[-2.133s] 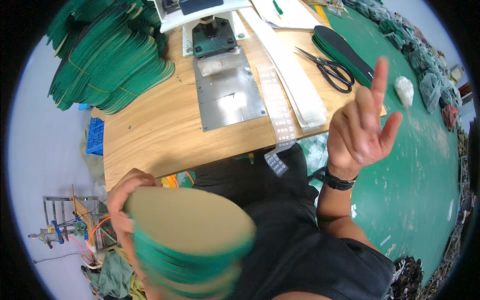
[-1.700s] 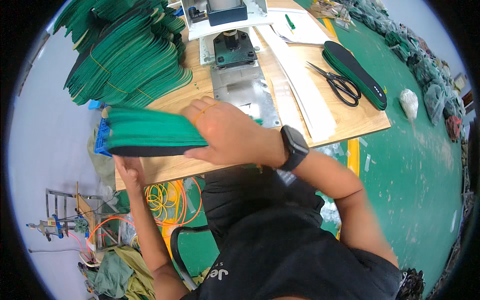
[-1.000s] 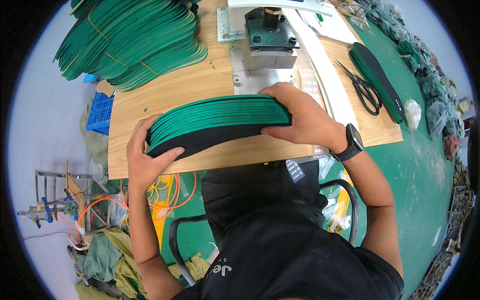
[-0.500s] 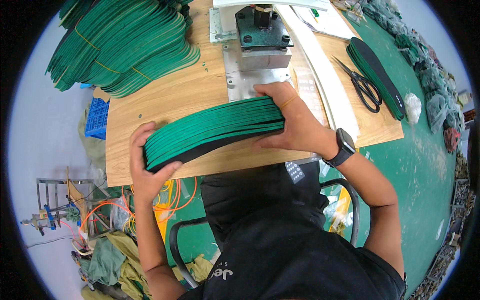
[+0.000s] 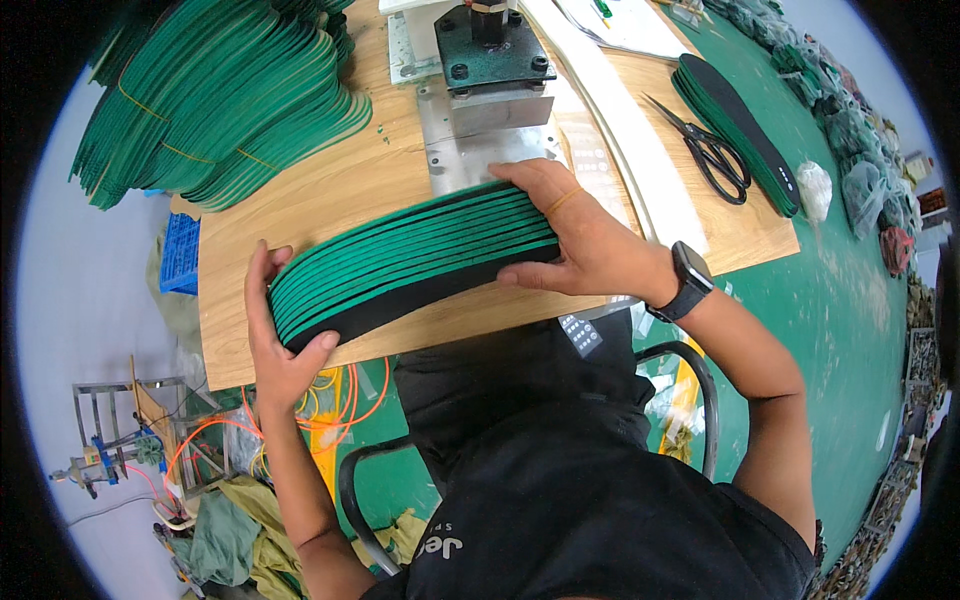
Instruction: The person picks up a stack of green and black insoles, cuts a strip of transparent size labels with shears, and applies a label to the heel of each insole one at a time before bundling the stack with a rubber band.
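Two hands grip a stack of green insoles (image 5: 410, 258) near the tabletop's (image 5: 330, 200) front edge: left hand (image 5: 275, 335) clasping one end, right hand (image 5: 580, 235) the other.

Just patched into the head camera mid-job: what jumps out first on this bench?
A thick stack of green insoles lies on edge across the front of the wooden table, clamped between the left hand at one end and the right hand at the other. Behind it, a big heap of bundled green insoles fills the far left corner. A dark metal press stands at centre back, with black scissors to its right.
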Demonstrator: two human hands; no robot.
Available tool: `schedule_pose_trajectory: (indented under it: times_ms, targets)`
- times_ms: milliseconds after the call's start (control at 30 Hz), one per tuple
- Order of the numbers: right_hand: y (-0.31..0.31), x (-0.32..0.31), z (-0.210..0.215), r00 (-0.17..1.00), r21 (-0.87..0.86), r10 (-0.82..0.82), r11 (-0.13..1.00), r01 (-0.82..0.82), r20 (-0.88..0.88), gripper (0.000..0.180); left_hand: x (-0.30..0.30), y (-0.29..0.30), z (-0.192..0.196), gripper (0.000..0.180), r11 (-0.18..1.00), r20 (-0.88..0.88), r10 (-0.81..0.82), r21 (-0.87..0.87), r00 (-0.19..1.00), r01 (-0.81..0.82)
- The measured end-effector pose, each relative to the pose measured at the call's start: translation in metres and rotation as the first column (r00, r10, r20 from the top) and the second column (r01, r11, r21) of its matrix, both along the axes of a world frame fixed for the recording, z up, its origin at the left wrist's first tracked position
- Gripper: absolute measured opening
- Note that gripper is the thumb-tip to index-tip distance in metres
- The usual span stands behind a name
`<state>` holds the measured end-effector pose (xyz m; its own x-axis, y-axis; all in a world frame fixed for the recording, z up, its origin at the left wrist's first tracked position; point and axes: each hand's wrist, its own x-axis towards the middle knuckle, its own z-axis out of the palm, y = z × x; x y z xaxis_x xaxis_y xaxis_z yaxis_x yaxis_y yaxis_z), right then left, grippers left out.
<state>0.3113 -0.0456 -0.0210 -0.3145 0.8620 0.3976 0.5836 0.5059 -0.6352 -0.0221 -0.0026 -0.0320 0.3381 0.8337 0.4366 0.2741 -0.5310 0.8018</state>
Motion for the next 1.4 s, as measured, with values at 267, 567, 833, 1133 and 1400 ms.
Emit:
schedule_pose_trajectory:
  times_ms: [267,567,833,1133,1400]
  targets:
    - [-0.001,0.004,-0.001,0.989,0.045,-0.001,0.999,-0.006,0.146,0.074,-0.015,0.004,-0.010,0.066,0.977,-0.181,0.111,0.201,0.977,-0.074]
    - [-0.010,0.008,0.017,0.992,-0.189,-0.072,0.981,0.052,-0.100,0.056,-0.010,0.003,0.017,0.059,0.988,-0.063,0.150,-0.035,0.987,-0.153]
    - [-0.008,0.018,0.001,0.951,0.012,-0.307,0.952,0.307,0.021,0.052,0.001,0.030,-0.009,0.051,0.928,0.131,0.088,-0.372,0.987,-0.034]
    - [-0.027,0.008,-0.009,0.981,-0.171,-0.186,0.970,0.173,-0.063,0.075,0.015,0.022,-0.020,0.077,0.970,0.205,0.014,-0.242,0.979,0.036]
    - [-0.025,0.010,-0.004,0.984,-0.100,-0.172,0.979,0.175,0.043,0.079,-0.003,0.022,-0.018,0.092,0.986,-0.126,0.024,-0.161,0.992,-0.044]
